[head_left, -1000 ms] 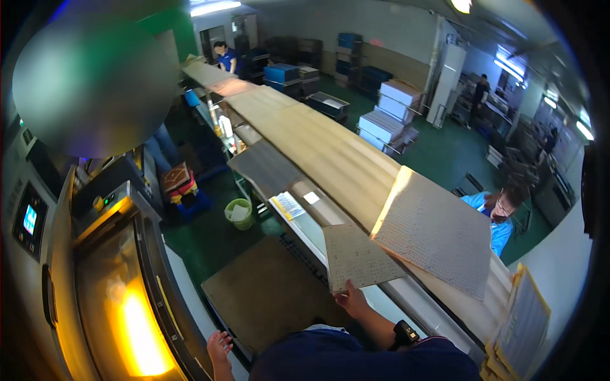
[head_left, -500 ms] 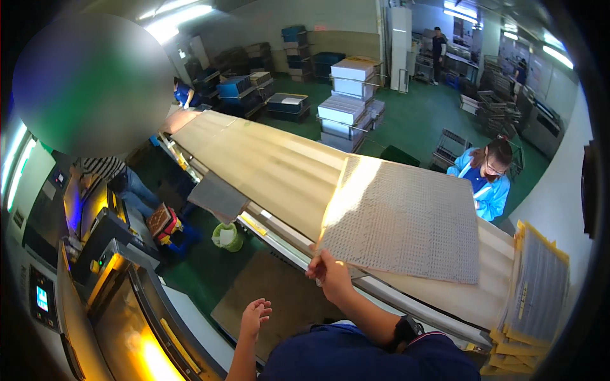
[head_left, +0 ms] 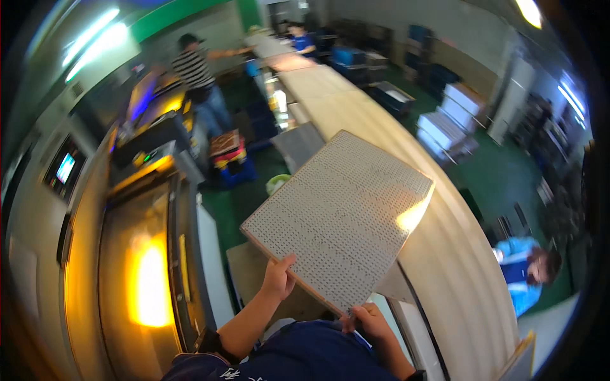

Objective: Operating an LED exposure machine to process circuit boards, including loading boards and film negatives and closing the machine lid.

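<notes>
A thin, square grey panel (head_left: 343, 216) with rows of small dark marks and a copper-coloured edge is in front of me, tilted, with a bright glare near its right corner. My left hand (head_left: 279, 277) is closed on its near-left edge, thumb on top. At the near corner, my right hand (head_left: 367, 320) grips the same panel. The panel is off the long cream-coloured table surface (head_left: 438, 241) and partly covers its near-left side.
Left of me stands a machine with a yellow-lit bay (head_left: 149, 273) and a small screen (head_left: 65, 168). A green bin (head_left: 277, 183) sits behind the panel. A person in a striped top (head_left: 194, 70) stands ahead; another in light blue (head_left: 524, 273) is across the table.
The panel has come up off the table and swung left toward the machine side. My left hand, free before, now grips it along with my right. My view has turned left.
</notes>
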`<state>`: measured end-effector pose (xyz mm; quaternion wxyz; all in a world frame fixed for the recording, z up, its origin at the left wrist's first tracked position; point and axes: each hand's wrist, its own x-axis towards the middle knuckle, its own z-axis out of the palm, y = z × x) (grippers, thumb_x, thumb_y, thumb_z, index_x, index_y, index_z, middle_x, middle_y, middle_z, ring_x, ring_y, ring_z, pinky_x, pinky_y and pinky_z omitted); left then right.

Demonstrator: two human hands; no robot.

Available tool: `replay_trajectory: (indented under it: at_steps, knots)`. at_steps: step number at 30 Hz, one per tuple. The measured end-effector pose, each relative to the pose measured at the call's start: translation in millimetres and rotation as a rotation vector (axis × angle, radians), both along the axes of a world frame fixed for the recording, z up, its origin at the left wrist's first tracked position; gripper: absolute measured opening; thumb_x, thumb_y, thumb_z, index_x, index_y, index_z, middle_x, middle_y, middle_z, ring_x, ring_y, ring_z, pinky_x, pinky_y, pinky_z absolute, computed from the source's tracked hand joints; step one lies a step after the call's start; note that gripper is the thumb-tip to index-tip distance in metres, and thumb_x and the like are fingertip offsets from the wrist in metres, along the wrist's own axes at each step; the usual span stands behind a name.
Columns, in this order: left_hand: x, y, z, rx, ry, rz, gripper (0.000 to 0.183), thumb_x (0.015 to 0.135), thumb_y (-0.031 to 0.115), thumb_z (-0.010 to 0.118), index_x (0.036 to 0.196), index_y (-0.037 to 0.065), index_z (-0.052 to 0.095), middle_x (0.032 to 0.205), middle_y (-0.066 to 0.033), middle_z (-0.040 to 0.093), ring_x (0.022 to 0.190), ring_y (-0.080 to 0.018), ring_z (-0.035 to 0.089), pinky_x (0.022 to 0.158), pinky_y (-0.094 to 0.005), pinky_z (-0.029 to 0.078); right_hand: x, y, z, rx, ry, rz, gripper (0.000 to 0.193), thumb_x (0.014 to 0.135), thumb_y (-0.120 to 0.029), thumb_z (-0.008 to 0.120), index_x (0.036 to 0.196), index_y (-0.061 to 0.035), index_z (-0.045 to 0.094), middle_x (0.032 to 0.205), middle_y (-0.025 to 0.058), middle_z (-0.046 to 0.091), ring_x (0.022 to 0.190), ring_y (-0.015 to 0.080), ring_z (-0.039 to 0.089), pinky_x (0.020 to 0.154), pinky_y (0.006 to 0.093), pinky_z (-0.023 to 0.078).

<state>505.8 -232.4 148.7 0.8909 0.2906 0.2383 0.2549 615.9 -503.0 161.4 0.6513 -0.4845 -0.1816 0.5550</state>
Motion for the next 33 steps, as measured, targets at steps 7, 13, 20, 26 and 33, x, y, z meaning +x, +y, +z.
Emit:
replay_trajectory:
  at_steps: [7, 13, 20, 26, 33]
  knots:
    - [-142, 60, -18, 0.035, -0.071, 0.720, 0.042, 0.096, 0.006, 0.052, 0.137, 0.002, 0.043, 0.132, -0.0147, 0.055, 0.121, -0.0292, 0.057, 0.100, -0.0453, 0.051, -14, 75, -37, -0.232, -0.194, 0.228, 0.037, 0.103, -0.025, 0.047, 0.096, 0.0044, 0.068, 0.066, 0.0042, 0.061, 0.059, 0.0106, 0.056, 0.056, 0.0244, 0.045]
    - [-322, 90, -78, -0.015, -0.095, 1.190, 0.034, 0.100, 0.012, 0.050, 0.133, 0.005, 0.047, 0.127, -0.0131, 0.058, 0.115, -0.0272, 0.058, 0.094, -0.0418, 0.052, -44, 144, -59, -0.289, -0.318, 0.465, 0.031, 0.101, -0.024, 0.050, 0.094, 0.0014, 0.068, 0.066, 0.0041, 0.062, 0.056, 0.0081, 0.054, 0.050, 0.0224, 0.040]
    - [-482, 76, -156, -0.415, -0.081, 1.825, 0.022, 0.101, 0.017, 0.054, 0.119, 0.004, 0.052, 0.119, -0.0124, 0.059, 0.108, -0.0262, 0.060, 0.091, -0.0411, 0.056, -108, 264, -70, -0.231, -0.517, 0.709, 0.028, 0.100, -0.025, 0.053, 0.099, -0.0010, 0.068, 0.068, 0.0025, 0.064, 0.054, 0.0066, 0.051, 0.048, 0.0218, 0.038]
    - [-553, 54, -190, -0.384, -0.158, 1.904, 0.027, 0.101, 0.023, 0.053, 0.113, -0.001, 0.055, 0.107, -0.0155, 0.063, 0.099, -0.0278, 0.062, 0.090, -0.0393, 0.058, -205, 388, -33, -0.185, -0.737, 1.016, 0.029, 0.098, -0.022, 0.054, 0.109, 0.0009, 0.067, 0.081, 0.0064, 0.068, 0.067, 0.0114, 0.060, 0.062, 0.0254, 0.048]
    - [-570, 34, -154, -0.143, 0.988, 1.234, 0.043, 0.099, 0.041, 0.049, 0.120, 0.004, 0.055, 0.121, -0.0150, 0.061, 0.115, -0.0314, 0.057, 0.094, -0.0464, 0.050, -326, 524, 106, 0.515, -1.204, 1.208, 0.044, 0.089, -0.015, 0.065, 0.129, -0.0015, 0.057, 0.122, 0.0096, 0.064, 0.105, 0.0175, 0.062, 0.084, 0.0332, 0.052]
